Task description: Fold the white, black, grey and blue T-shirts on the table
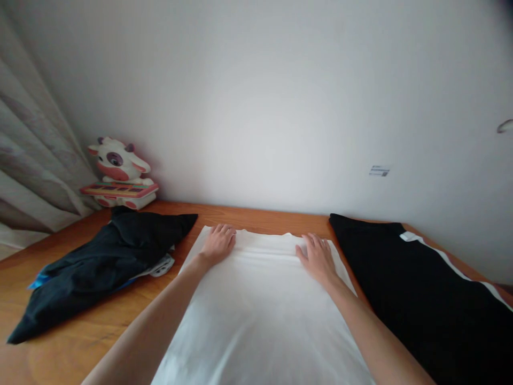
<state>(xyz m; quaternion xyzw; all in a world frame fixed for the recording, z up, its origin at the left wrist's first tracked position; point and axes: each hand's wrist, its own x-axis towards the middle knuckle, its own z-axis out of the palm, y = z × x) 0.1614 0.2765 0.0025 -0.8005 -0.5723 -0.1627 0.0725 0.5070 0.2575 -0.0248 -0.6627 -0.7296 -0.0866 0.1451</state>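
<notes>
A white cloth garment (264, 310) lies spread out on the wooden surface in front of me, its far edge toward the wall. Small creases run across it between my hands. My left hand (219, 243) rests on its far left corner area, palm down with the fingers stretched forward. Near the far right corner, my right hand (318, 255) lies on the same cloth, fingers extended and thumb apart. Neither hand grips the fabric visibly. The near end of the garment runs out of view at the bottom.
A crumpled dark garment (104, 256) with blue and patterned bits lies at left. Black folded clothing (425, 294) with a white stripe lies at right. A cow-shaped toy keyboard (120, 174) stands against the wall (272, 107), beside a curtain (32, 139). Wooden surface (116, 331) shows between them.
</notes>
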